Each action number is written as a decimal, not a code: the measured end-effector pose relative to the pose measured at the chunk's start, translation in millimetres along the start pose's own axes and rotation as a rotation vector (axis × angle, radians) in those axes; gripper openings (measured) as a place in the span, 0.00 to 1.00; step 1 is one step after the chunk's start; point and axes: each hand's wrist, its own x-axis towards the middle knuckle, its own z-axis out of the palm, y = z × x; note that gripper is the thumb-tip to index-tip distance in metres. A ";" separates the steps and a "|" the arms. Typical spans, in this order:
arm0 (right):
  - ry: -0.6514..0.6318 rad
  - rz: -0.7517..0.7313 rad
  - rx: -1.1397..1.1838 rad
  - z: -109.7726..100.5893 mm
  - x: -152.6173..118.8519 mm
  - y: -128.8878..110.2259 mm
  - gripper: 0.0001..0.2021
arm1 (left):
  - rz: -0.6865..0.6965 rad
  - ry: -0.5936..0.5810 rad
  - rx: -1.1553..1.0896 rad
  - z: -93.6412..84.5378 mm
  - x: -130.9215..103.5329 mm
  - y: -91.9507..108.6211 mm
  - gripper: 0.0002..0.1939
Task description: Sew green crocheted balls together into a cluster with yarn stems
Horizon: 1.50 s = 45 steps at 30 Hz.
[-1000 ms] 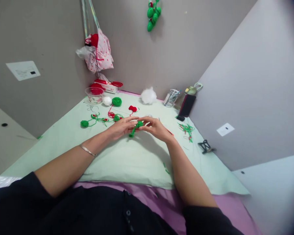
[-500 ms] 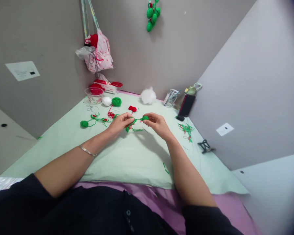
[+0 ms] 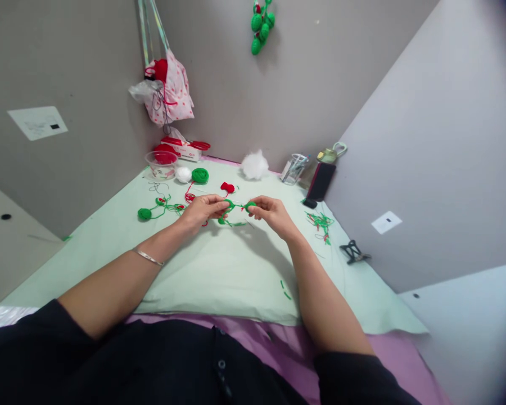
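Between my two hands a green crocheted piece (image 3: 228, 206) is held over the table, with a strand of green running across the gap. My left hand (image 3: 206, 210) pinches its left part between thumb and fingers. A small green crocheted ball (image 3: 250, 206) at the right end is pinched by my right hand (image 3: 270, 211). Green tails (image 3: 235, 224) dangle below my left fingers. A thin needle-like thing shows just below the gap, too small to make out. Behind my hands lies a small red yarn bundle (image 3: 227, 188).
A green yarn ball (image 3: 200, 176), a white ball (image 3: 183, 175) and a clear tub (image 3: 162, 169) stand at the back left. White stuffing (image 3: 254, 165), a clear cup (image 3: 294, 170) and a phone (image 3: 321, 182) line the back. Yarn scraps (image 3: 320, 222) and a black claw clip (image 3: 353, 252) lie right.
My left hand has shifted slightly left and turned a little, and the green piece between my hands is stretched slightly wider. My right hand keeps its pinch in nearly the same place.
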 end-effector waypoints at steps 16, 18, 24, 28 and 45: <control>-0.246 0.044 -0.069 -7.8 -3.6 3.7 0.23 | -0.076 -0.027 -0.046 -0.4 -2.3 7.8 0.13; -0.253 0.049 -0.144 -7.3 -3.4 7.4 0.25 | -0.093 -0.071 -0.052 -2.2 -2.1 8.6 0.12; -0.059 0.082 -0.955 4.4 -3.3 18.0 0.10 | -0.152 -0.239 -0.004 -3.7 -3.2 3.8 0.13; -0.102 0.136 -1.220 13.5 -6.8 13.7 0.13 | -0.125 -0.298 0.056 -1.3 -4.7 0.1 0.15; -0.038 -0.060 -0.365 18.9 -2.6 1.3 0.14 | -0.099 -0.282 0.105 0.8 -3.9 -2.2 0.16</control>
